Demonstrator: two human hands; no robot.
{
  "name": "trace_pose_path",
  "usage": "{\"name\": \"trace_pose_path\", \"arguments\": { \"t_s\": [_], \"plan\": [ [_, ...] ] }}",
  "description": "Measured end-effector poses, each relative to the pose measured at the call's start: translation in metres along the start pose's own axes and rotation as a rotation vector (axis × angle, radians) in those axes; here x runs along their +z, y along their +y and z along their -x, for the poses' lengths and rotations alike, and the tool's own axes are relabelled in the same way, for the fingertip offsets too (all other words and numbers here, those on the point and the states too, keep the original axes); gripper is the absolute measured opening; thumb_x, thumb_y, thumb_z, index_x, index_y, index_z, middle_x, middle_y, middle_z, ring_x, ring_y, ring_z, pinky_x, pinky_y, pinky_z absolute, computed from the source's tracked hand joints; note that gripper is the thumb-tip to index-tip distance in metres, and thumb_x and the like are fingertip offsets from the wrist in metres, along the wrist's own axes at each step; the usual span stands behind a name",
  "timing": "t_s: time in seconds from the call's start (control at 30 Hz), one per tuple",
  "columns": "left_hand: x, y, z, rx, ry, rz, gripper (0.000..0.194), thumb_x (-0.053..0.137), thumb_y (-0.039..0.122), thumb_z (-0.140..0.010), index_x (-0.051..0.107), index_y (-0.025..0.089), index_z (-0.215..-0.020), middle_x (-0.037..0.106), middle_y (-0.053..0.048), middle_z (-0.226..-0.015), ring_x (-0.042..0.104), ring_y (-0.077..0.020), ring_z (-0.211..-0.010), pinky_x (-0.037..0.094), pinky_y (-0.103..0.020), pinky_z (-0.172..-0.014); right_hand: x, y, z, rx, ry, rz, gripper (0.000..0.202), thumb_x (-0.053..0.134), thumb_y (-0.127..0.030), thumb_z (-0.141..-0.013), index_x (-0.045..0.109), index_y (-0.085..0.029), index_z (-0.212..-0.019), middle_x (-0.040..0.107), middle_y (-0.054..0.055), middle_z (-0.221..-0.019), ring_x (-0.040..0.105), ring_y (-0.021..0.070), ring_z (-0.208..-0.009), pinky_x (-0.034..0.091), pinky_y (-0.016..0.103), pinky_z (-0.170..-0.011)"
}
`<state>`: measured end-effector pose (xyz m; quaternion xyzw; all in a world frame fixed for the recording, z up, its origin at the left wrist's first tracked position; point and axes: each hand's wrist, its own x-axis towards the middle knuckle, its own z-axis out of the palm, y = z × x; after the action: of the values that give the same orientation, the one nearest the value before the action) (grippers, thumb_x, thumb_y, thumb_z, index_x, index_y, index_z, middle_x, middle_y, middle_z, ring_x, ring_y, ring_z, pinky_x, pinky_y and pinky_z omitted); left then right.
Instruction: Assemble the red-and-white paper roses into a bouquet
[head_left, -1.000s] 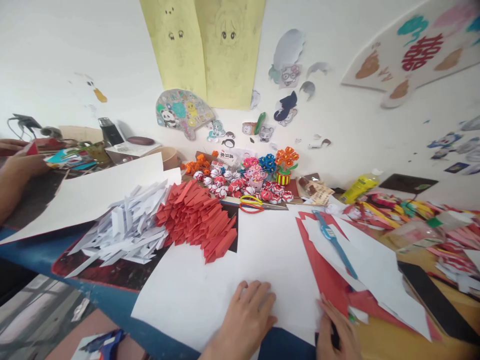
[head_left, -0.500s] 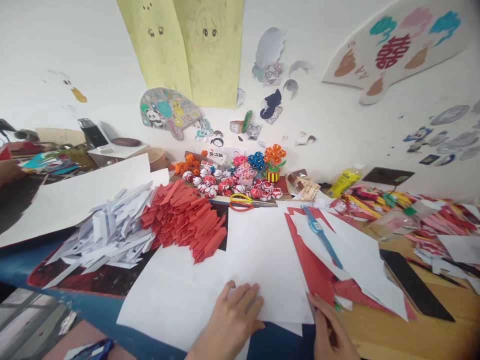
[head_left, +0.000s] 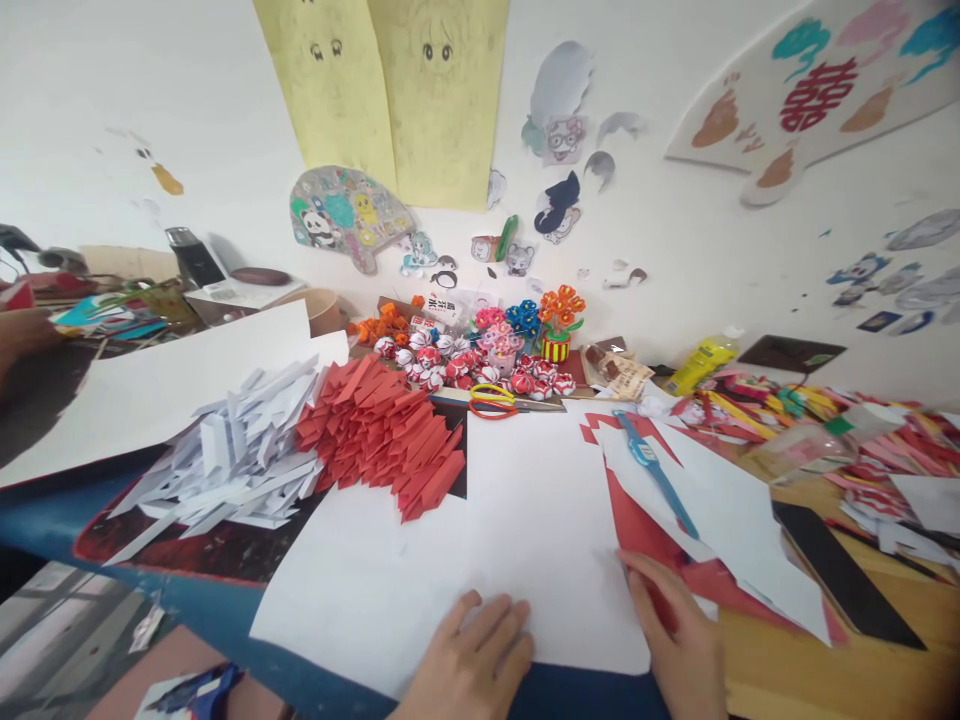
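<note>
White paper (head_left: 551,520) lies at the front middle, overlapping another white sheet (head_left: 360,590) on its left. My left hand (head_left: 484,650) rests on the paper near its front edge, palm down with fingers spread. At the paper's right edge is my right hand (head_left: 679,625), its thumb and fingers pinched on the edge. Behind the left sheet lie a heap of folded red paper pieces (head_left: 382,430) and a heap of folded white ones (head_left: 225,450). Scissors (head_left: 495,402) with yellow and red handles lie behind the paper.
On the right are a blue watch (head_left: 652,465) on cut white and red paper, a black slab (head_left: 847,575) and a yellow bottle (head_left: 705,362). Paper flowers (head_left: 457,365) stand by the wall. Part of another person's arm (head_left: 30,335) shows at the far left.
My right hand has moved up along the paper's right edge. The paper's lower corner now lies even, covering the sheet corner that stuck out beneath. The view has shifted slightly.
</note>
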<state>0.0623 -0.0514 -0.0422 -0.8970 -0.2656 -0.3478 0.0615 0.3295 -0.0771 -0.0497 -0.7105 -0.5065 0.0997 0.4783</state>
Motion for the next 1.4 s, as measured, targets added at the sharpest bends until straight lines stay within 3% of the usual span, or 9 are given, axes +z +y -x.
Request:
{"name": "trace_pose_path", "arguments": {
  "t_s": [0.17, 0.27, 0.37, 0.47, 0.57, 0.73, 1.0, 1.17, 1.4],
  "plan": [
    [0.004, 0.006, -0.003, -0.048, 0.129, 0.048, 0.018, 0.05, 0.016, -0.096, 0.067, 0.017, -0.09, 0.076, -0.001, -0.094, 0.068, -0.0124, -0.089, 0.046, -0.029, -0.091, 0.013, -0.018, 0.006, 0.274, 0.264, -0.202, 0.037, 0.064, -0.05, -0.08, 0.073, -0.016, -0.093, 0.072, 0.01, -0.101, 0.064, 0.0275, -0.098, 0.049, 0.039, -0.09],
    [0.005, 0.01, -0.007, -0.09, 0.19, 0.076, 0.017, 0.05, 0.015, -0.095, 0.066, 0.016, -0.089, 0.076, 0.0, -0.088, 0.069, -0.0112, -0.081, 0.049, -0.027, -0.086, 0.02, -0.025, 0.015, 0.345, 0.376, -0.315, 0.037, 0.066, -0.047, -0.08, 0.072, -0.014, -0.096, 0.071, 0.011, -0.102, 0.063, 0.027, -0.098, 0.048, 0.039, -0.091],
    [0.006, 0.012, -0.006, -0.116, 0.176, 0.101, 0.012, 0.054, 0.015, -0.093, 0.065, 0.017, -0.087, 0.076, 0.0, -0.089, 0.07, -0.0121, -0.082, 0.05, -0.028, -0.086, 0.028, -0.025, 0.022, 0.358, 0.347, -0.365, 0.037, 0.065, -0.045, -0.081, 0.071, -0.013, -0.098, 0.07, 0.011, -0.103, 0.064, 0.0253, -0.092, 0.049, 0.037, -0.084],
    [0.005, 0.011, 0.0, -0.087, 0.071, 0.106, 0.011, 0.055, 0.02, -0.094, 0.065, 0.017, -0.091, 0.075, -0.003, -0.098, 0.069, -0.0151, -0.091, 0.05, -0.032, -0.09, 0.035, -0.021, 0.025, 0.318, 0.337, -0.316, 0.036, 0.064, -0.045, -0.082, 0.07, -0.013, -0.097, 0.07, 0.011, -0.1, 0.064, 0.0247, -0.09, 0.049, 0.035, -0.079],
    [0.003, 0.009, 0.007, -0.032, -0.004, 0.097, 0.015, 0.055, 0.024, -0.095, 0.066, 0.015, -0.101, 0.073, -0.006, -0.108, 0.066, -0.0179, -0.102, 0.048, -0.035, -0.094, 0.037, -0.017, 0.026, 0.205, 0.288, -0.221, 0.031, 0.062, -0.044, -0.083, 0.072, -0.016, -0.094, 0.07, 0.011, -0.102, 0.064, 0.0255, -0.094, 0.048, 0.038, -0.085],
    [-0.01, 0.008, 0.015, 0.074, -0.083, 0.07, 0.025, 0.045, 0.015, -0.098, 0.063, 0.013, -0.115, 0.069, -0.008, -0.12, 0.06, -0.0193, -0.116, 0.045, -0.035, -0.099, 0.028, -0.01, 0.022, 0.09, 0.103, -0.104, 0.023, 0.062, -0.037, -0.083, 0.074, -0.021, -0.094, 0.071, 0.009, -0.107, 0.064, 0.0264, -0.102, 0.047, 0.043, -0.094],
    [-0.032, 0.018, 0.013, 0.003, -0.048, 0.331, 0.018, 0.051, 0.015, -0.096, 0.062, 0.019, -0.109, 0.075, 0.004, -0.093, 0.066, -0.014, -0.093, 0.043, -0.033, -0.097, 0.021, 0.007, 0.022, 0.098, 0.007, -0.194, 0.02, 0.061, -0.034, -0.083, 0.074, -0.022, -0.093, 0.07, 0.009, -0.113, 0.063, 0.0273, -0.109, 0.046, 0.046, -0.097],
    [-0.019, -0.008, -0.003, -0.24, -0.016, 0.055, 0.026, 0.048, 0.016, -0.097, 0.06, 0.019, -0.119, 0.069, -0.006, -0.122, 0.062, -0.0226, -0.114, 0.041, -0.042, -0.098, 0.022, 0.005, 0.022, 0.064, 0.014, -0.179, 0.019, 0.061, -0.032, -0.083, 0.073, -0.022, -0.093, 0.07, 0.009, -0.112, 0.063, 0.0268, -0.108, 0.047, 0.046, -0.097],
    [0.001, -0.016, -0.003, -0.181, -0.12, -0.049, 0.022, 0.052, 0.02, -0.096, 0.062, 0.022, -0.114, 0.067, -0.004, -0.124, 0.057, -0.0231, -0.117, 0.036, -0.044, -0.101, 0.021, 0.003, 0.022, 0.036, -0.004, -0.135, 0.017, 0.059, -0.03, -0.085, 0.073, -0.023, -0.092, 0.069, 0.008, -0.112, 0.062, 0.0262, -0.108, 0.047, 0.046, -0.096]
  ]
}}
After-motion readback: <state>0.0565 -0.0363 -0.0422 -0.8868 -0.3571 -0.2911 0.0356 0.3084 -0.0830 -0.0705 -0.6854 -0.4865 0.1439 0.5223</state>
